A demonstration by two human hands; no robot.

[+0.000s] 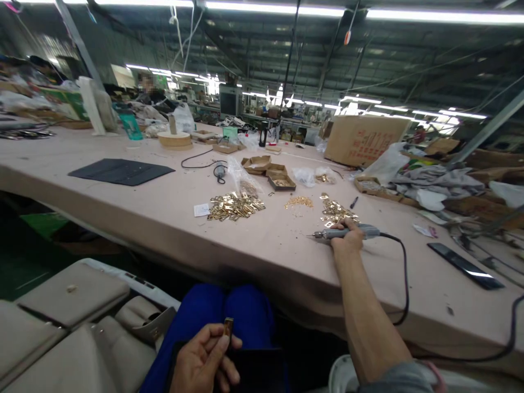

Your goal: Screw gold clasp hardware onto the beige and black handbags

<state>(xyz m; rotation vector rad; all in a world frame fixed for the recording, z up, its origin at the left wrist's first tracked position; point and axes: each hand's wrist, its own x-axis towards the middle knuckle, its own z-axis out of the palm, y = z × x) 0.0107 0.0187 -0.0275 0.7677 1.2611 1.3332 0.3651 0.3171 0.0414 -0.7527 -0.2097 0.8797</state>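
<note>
Over my lap, my left hand (202,360) pinches a small shiny gold metal fitting (228,326) between thumb and fingers. My right hand (349,237) is wrapped around a grey corded electric screwdriver (370,232) at the table's near side, its thin bit pointing left. Just beyond that hand lies a loose pile of gold metal plates (336,210). Further left are a scatter of tiny gold parts (299,202) and a larger heap of gold frame-shaped fittings (235,207). A dark flat piece (256,367) lies across my lap, partly behind my left hand.
Small cardboard trays (281,183) stand behind the heaps. A black sheet (120,171) lies on the table (172,213) at left, a phone (464,266) at right. Beige bags (73,295) are stacked beside my legs. The screwdriver's cord (406,273) loops over the table edge.
</note>
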